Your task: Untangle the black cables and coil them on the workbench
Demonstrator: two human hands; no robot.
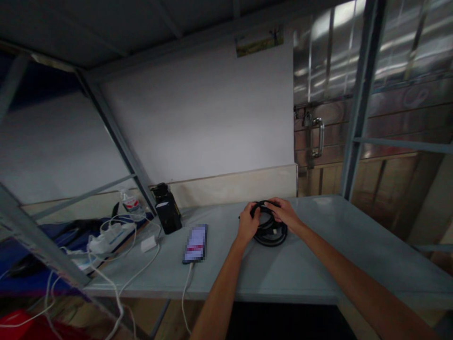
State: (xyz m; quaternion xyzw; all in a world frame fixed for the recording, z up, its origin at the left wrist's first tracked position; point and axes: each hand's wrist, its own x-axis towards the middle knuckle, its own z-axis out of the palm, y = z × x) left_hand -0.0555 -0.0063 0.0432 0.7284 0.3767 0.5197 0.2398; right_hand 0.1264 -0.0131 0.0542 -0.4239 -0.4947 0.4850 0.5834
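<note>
A coiled black cable (272,240) rests on the grey tabletop (304,274), right of the middle of the view. On the left side of the coil, my left hand (248,221) is closed around its loops. My right hand (283,212) grips the upper right part of the same coil, its fingers bent over the top. The lower loops and what looks like a plug end lie below the hands. Parts of the cable are hidden behind my fingers.
Left of my hands lies a phone (196,243) with a white cable attached. Behind it stand a black box (167,215) and, farther left, a plastic bottle (130,202). A white charger (148,243) and a power strip (109,238) sit among tangled wires. A metal post (359,104) rises at right.
</note>
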